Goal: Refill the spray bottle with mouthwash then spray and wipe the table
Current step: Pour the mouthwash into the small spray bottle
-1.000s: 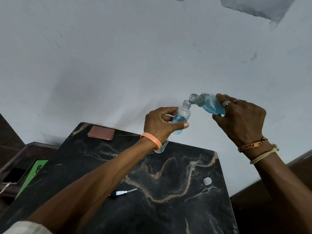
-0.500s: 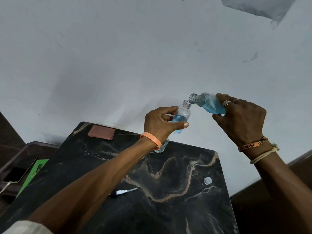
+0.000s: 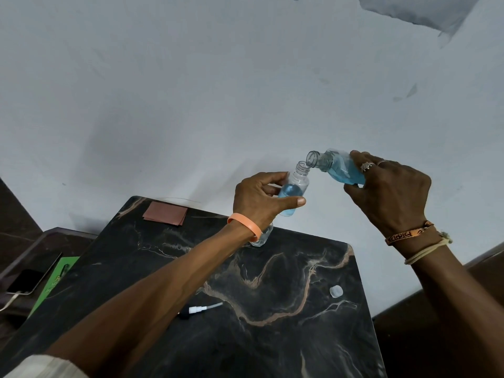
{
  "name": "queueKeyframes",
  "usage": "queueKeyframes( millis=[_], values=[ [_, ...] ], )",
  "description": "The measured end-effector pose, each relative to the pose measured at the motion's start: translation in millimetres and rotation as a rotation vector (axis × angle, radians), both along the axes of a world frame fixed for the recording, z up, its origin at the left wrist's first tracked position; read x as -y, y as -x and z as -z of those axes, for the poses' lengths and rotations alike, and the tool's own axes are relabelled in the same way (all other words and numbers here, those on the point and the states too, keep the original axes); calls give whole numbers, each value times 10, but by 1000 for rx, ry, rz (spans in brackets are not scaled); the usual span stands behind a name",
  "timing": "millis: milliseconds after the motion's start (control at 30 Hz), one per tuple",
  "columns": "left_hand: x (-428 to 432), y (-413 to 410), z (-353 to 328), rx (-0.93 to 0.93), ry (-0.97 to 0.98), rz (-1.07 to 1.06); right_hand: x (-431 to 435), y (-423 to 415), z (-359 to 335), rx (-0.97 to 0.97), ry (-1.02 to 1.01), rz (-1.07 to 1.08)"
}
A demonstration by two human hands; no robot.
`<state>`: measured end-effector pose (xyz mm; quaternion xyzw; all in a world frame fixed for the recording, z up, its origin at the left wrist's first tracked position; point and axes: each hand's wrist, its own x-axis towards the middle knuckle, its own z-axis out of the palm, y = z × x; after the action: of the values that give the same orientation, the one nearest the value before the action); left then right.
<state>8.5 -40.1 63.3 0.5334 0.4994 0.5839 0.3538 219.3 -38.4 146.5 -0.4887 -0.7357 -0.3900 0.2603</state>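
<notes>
Blue mouthwash, refill step under way. Left hand (image 3: 259,200) holds the small clear plastic spray bottle (image 3: 294,190) upright in the air above the far edge of the black marbled stone desk (image 3: 272,336), fingers (image 3: 289,202) curled round its lower body, thumb across the front. It is uncapped and looks roughly half full of blue liquid. Right hand (image 3: 390,192) grips the clear mouthwash bottle (image 3: 338,167) by its base, fingers wrapped round it, and tips it neck-down to the left, so that its open mouth sits just beside and slightly above the spray bottle's mouth. Cannot tell whether the rims touch or whether a stream is running. Judgement: pouring is not finished. The next move calls for a steady tilt and keeping the two narrow mouths lined up, then levelling off before the small bottle overflows. The spill risk is real, since both openings are small and both bottles are held free in the air. White spray head with dip tube (image 3: 200,309) lies near the middle of the desk, to be screwed back on afterwards. Small clear cap (image 3: 336,291) lies toward the right edge. Brown square cloth (image 3: 165,213) lies at the far left corner, likely the wipe. Clear glass container (image 3: 263,237) stands at the far edge, half hidden behind the left wrist. Dark phone (image 3: 32,279) rests off the desk to the left. Nothing blocks the pour.
</notes>
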Motion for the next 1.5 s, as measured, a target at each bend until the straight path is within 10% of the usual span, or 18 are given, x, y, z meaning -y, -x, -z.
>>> queueKeyframes(
  millis=[1500],
  values=[
    [4, 8, 8, -10, -19, 19, 7, -9, 6, 11, -7, 2]
  ],
)
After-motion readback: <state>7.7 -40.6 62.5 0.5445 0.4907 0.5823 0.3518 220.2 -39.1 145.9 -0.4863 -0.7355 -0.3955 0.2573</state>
